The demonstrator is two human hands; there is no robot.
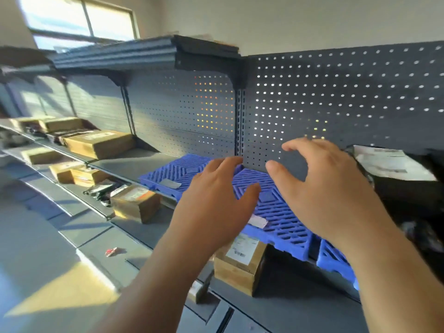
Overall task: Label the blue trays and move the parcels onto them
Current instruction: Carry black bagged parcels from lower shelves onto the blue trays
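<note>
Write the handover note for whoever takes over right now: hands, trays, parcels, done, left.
Left hand and right hand: both open, empty, raised in front of the shelf.
Trays on that shelf: left tray and middle tray each carry a slip. A third tray is half hidden behind the right forearm, label unseen.
Parcels: brown boxes on the shelves to the left, one box on the shelf below, a black bag at right. None on the visible tray tops.
Left: check the third tray, move the parcels.
</note>
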